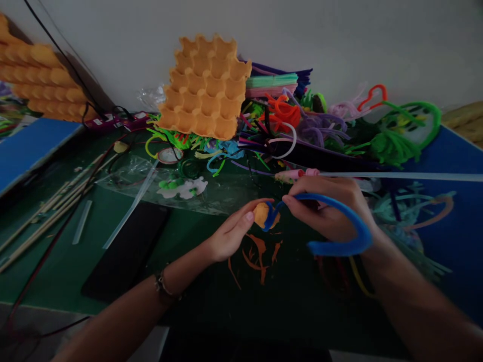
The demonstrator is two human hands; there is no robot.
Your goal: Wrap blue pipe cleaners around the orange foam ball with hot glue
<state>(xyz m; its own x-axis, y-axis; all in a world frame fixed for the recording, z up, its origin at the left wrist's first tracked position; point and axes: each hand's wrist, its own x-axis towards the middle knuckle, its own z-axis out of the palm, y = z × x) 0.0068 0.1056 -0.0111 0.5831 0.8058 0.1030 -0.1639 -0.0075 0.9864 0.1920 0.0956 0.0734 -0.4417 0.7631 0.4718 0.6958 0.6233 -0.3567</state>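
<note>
My left hand (234, 232) pinches a small orange egg-carton piece (261, 215) between thumb and fingers. A thick blue pipe cleaner (358, 229) bends across the front of that piece, its long end curling out to the right. Thumb and forefinger of my right hand (324, 203) grip the pipe cleaner a short way from the orange piece. Torn orange scraps (260, 251) lie on the dark green table (211, 322) just below my hands.
An orange egg tray (206, 85) leans at the back before heaps of coloured pipe cleaners (320, 125). A black phone-like slab (124, 251), wooden sticks (56, 213) and clear glue sticks (82, 222) lie left. A pink glue gun (292, 174) lies behind my right hand.
</note>
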